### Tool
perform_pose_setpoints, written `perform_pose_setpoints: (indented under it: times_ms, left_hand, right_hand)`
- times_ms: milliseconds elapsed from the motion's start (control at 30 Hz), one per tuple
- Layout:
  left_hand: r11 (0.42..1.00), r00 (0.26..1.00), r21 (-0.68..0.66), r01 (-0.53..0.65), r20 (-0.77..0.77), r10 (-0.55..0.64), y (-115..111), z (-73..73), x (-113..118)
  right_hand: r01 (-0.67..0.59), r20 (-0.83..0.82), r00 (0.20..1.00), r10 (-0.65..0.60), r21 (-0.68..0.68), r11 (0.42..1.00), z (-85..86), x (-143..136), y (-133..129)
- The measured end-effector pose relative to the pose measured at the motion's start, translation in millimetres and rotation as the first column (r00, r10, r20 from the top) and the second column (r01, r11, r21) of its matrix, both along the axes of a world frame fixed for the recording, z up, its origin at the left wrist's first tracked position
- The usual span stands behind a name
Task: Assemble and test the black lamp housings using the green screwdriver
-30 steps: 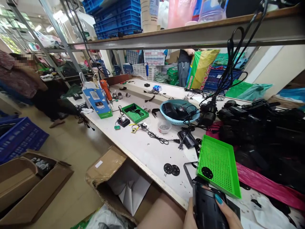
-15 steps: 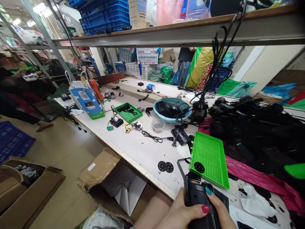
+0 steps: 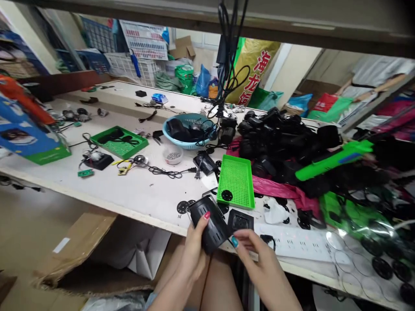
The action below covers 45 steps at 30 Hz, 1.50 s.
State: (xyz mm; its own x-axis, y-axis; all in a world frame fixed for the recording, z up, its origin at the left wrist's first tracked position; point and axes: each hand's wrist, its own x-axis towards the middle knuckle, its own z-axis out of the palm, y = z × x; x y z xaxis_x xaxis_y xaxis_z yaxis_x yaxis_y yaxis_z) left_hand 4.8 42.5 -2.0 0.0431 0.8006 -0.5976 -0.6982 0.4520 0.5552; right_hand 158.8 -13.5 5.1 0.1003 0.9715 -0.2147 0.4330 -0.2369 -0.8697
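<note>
A black plastic housing (image 3: 209, 222) with slots is tilted over the table's front edge. My left hand (image 3: 193, 250) is wrapped round its left side, thumb with red nail on top. At its lower right corner, my right hand (image 3: 254, 255) has its fingers bent together at the housing's edge; whatever they pinch is too small to make out. Just behind lies a square black part (image 3: 240, 221). The green perforated tray (image 3: 238, 179) holds a black disc (image 3: 227, 195). More black discs (image 3: 182, 207) lie left of the housing.
A white power strip (image 3: 301, 244) runs along the right front edge. Behind are a blue basket (image 3: 189, 144), a bowl of screws (image 3: 173, 155), a heap of black housings (image 3: 275, 138) and a green tray (image 3: 139, 144). An open cardboard box (image 3: 81, 242) stands below left. A person (image 3: 372, 82) is at back right.
The view has swung right and down. The housing has turned, showing its slotted face. My right hand has moved from its top to its lower right corner; my left hand still holds it.
</note>
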Motion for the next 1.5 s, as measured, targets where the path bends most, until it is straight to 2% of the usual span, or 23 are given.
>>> perform_pose_setpoints:
  times_ms: [100, 233, 367, 433, 533, 700, 800, 900, 967, 1033, 1100, 1200, 1333, 1400, 1433, 1500]
  left_hand:
    - [0.999, 1.000, -0.040, -0.007, 0.006, 0.007, 3.6, 2.1, 2.7]
    - [0.998, 1.000, -0.067, 0.019, 0.003, -0.018, 1.0, 8.1, 8.1]
    - [0.996, 0.999, -0.079, 0.031, 0.011, -0.030, -0.7, 11.3, 9.0]
    - [0.994, 0.999, -0.099, 0.050, 0.014, -0.049, -0.9, 11.1, 8.4]
    - [0.990, 0.997, -0.123, 0.070, 0.042, -0.065, -1.9, 10.1, 7.8]
    - [0.992, 0.990, -0.063, 0.113, 0.095, -0.106, -3.3, 9.3, 7.6]
    - [0.997, 0.996, -0.047, 0.062, 0.065, -0.059, -3.4, 7.7, 7.5]
    - [0.999, 0.999, -0.011, 0.043, -0.030, -0.043, -7.3, 5.5, 8.9]
    - [0.996, 0.993, 0.013, 0.091, -0.074, -0.090, -12.7, 4.6, 11.5]
    - [0.989, 0.985, 0.044, 0.138, -0.106, -0.133, -18.6, 3.7, 14.9]
    - [0.986, 0.980, 0.085, 0.142, -0.152, -0.128, -23.4, 2.3, 18.3]
    - [0.988, 0.975, 0.116, 0.104, -0.209, -0.079, -26.8, -0.5, 22.4]
    - [0.991, 0.978, 0.089, 0.099, -0.191, -0.081, -26.0, -3.5, 23.4]
    - [0.993, 0.981, 0.059, 0.104, -0.168, -0.093, -23.1, -6.0, 20.8]
    - [0.993, 0.982, 0.040, 0.109, -0.159, -0.102, -20.9, -7.9, 18.7]
    - [0.992, 0.981, -0.003, 0.130, -0.144, -0.129, -15.3, -12.5, 13.0]
  right_hand:
    - [-0.052, 0.182, 0.983, 0.030, 0.116, 0.992, 0.4, -7.2, -14.5]
    - [-0.079, 0.336, 0.941, -0.033, 0.314, 0.946, -3.2, -14.6, -19.1]
    - [-0.137, 0.439, 0.896, -0.062, 0.407, 0.903, -4.5, -18.4, -19.6]
    - [-0.123, 0.400, 0.914, -0.063, 0.424, 0.897, -3.7, -19.5, -19.9]
    - [-0.042, 0.257, 0.964, -0.070, 0.406, 0.913, -2.0, -20.4, -20.1]
    - [-0.010, 0.176, 0.983, -0.057, 0.358, 0.934, -3.3, -19.6, -21.7]
    - [0.011, 0.030, 0.999, -0.019, 0.231, 0.973, -7.0, -14.1, -23.0]
    - [0.074, -0.234, 0.970, -0.068, 0.018, 0.997, -8.0, -5.4, -19.6]
    - [0.008, -0.380, 0.924, -0.039, -0.084, 0.996, -4.7, -1.0, -13.3]
    - [-0.101, -0.445, 0.895, 0.041, -0.111, 0.989, 0.6, 0.1, -5.4]
    - [-0.136, -0.446, 0.891, 0.083, -0.090, 0.987, 4.9, -2.0, 1.6]
    - [-0.113, -0.434, 0.897, 0.085, -0.040, 0.993, 4.7, -8.4, 6.0]
    - [-0.138, -0.437, 0.893, 0.109, -0.035, 0.990, -2.2, -12.6, 4.9]
    - [-0.163, -0.407, 0.904, 0.128, -0.051, 0.985, -1.2, -4.6, 9.1]
    - [-0.126, -0.372, 0.923, 0.103, -0.036, 0.991, 1.8, 4.1, 14.1]
    - [0.108, -0.266, 0.961, -0.077, 0.104, 0.989, 13.0, 33.3, 31.2]
